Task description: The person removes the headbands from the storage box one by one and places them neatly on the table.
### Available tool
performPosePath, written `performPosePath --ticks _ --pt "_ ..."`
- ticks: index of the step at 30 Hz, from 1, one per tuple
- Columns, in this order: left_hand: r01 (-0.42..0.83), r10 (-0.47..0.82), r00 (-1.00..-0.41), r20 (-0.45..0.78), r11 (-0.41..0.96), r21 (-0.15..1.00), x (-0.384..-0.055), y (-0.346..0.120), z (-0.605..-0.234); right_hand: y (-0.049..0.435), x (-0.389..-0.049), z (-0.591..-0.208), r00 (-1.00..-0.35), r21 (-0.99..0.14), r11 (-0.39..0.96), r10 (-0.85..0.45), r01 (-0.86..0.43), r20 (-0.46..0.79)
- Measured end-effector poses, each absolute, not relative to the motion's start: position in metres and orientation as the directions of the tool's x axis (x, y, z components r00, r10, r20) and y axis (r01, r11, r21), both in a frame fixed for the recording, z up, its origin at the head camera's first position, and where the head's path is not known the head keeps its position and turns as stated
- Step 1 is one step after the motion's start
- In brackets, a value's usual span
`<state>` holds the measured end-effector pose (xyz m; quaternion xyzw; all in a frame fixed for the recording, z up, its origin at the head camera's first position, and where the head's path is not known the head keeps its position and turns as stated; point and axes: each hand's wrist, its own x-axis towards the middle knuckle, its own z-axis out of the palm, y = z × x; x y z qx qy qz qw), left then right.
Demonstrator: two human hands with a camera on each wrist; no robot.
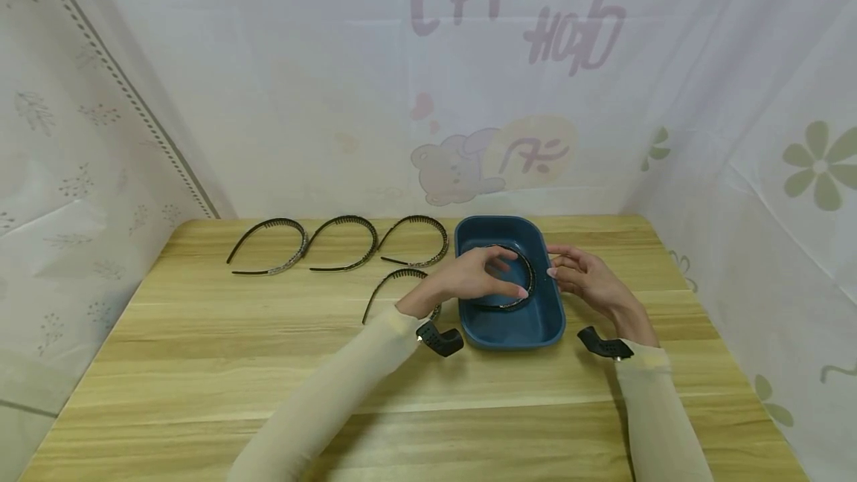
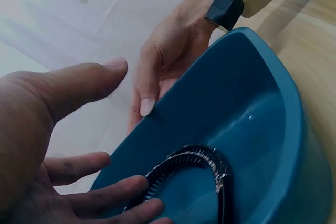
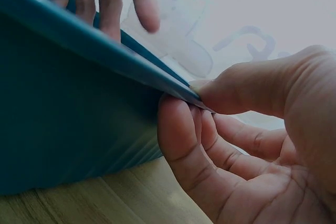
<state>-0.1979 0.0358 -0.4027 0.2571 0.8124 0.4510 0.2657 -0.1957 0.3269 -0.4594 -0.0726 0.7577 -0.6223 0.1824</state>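
A blue plastic basin [image 1: 512, 335] stands on the table in front of me. Inside it lies at least one black toothed headband [image 2: 215, 169] with a glittery stretch along its band. My left hand [image 1: 477, 275] hovers over the basin, its fingers spread and the thumb apart; in the left wrist view nothing is between thumb and fingers. At the basin's right side, my right hand [image 1: 594, 283] pinches the rim between thumb and fingers, the thumb [image 3: 247, 90] on the inner side. My left hand partly covers the headband in the head view.
Left of the basin, three black headbands lie in a row: a left one [image 1: 288, 266], a middle one [image 1: 374, 240] and a right one [image 1: 445, 245]. A nearer headband [image 1: 405, 272] is partly hidden by my left forearm. A printed cloth [image 1: 321, 95] hangs behind the wooden table [image 1: 221, 363].
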Motion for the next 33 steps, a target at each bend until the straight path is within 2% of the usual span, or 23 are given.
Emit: performPosePath --ticks 10,19,27,33 --pt "-0.017 0.606 -0.709 -0.361 0.497 0.868 -0.207 0.052 -0.408 0.325 -0.196 -0.458 -0.922 -0.97 0.208 -0.334 0.129 -0.195" --pt "-0.202 0.447 -0.777 -0.443 0.491 0.848 -0.205 0.076 -0.419 0.325 -0.195 -0.458 -0.921 -0.97 0.205 -0.337 0.129 -0.194" --pt "-0.2 0.375 -0.823 -0.427 0.512 0.835 -0.2 0.087 -0.427 0.326 -0.196 -0.458 -0.921 -0.973 0.195 -0.342 0.123 -0.185" --pt "-0.175 0.378 -0.842 -0.384 0.483 0.858 -0.197 0.087 -0.432 0.327 -0.196 -0.46 -0.919 -0.977 0.185 -0.355 0.109 -0.17"
